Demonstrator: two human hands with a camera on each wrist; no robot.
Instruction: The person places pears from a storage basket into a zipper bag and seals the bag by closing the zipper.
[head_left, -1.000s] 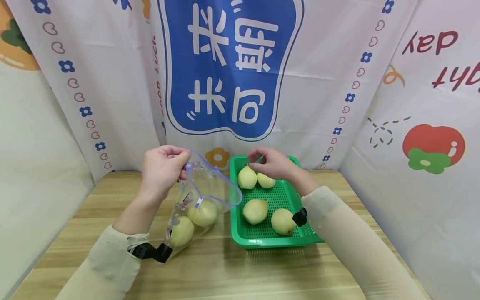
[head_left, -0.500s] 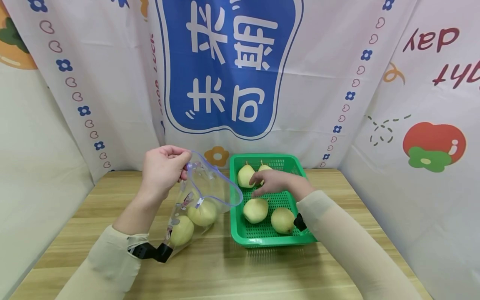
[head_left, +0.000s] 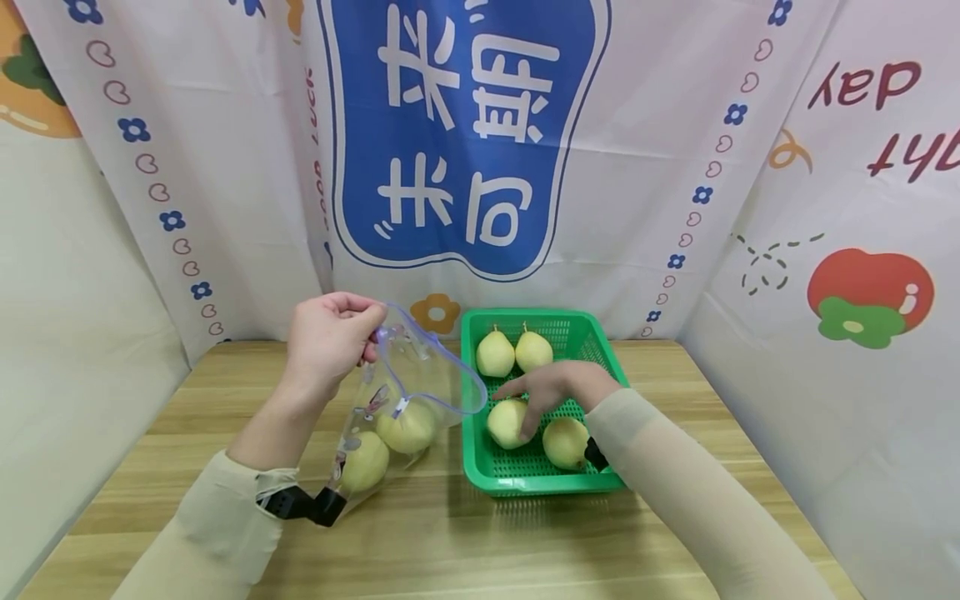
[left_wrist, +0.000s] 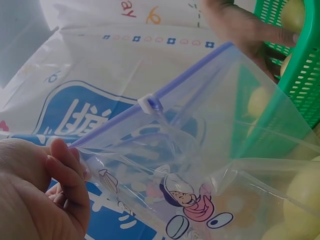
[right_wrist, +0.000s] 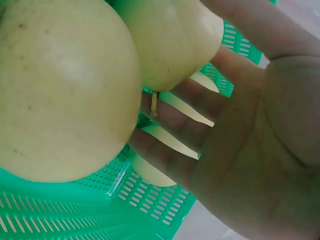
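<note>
My left hand [head_left: 326, 342] pinches the top edge of a clear slider zip bag [left_wrist: 187, 200] with a purple seal and cartoon print. The bag's mouth gapes toward the basket, and two pale yellow pears [head_left: 405, 427] lie inside it. My right hand [head_left: 558, 387] reaches down over a pear [head_left: 504, 423] in the green basket [head_left: 540, 485]. Seen from the right wrist, its fingers [right_wrist: 185, 95] extend straight and spread alongside that pear, thumb on the other side. Close by, another pear [right_wrist: 65, 90] fills the left of that view.
Two more pears [head_left: 495, 356] stand stem up at the basket's far end. Another pear [head_left: 566, 443] lies near its front right corner. Beneath everything is a wood-grain table [head_left: 420, 558], with a printed cloth [head_left: 630, 208] hanging behind it.
My right hand has moved from above the far pears toward the front of the basket, down to the pear at front left. The left hand keeps its hold on the bag.
</note>
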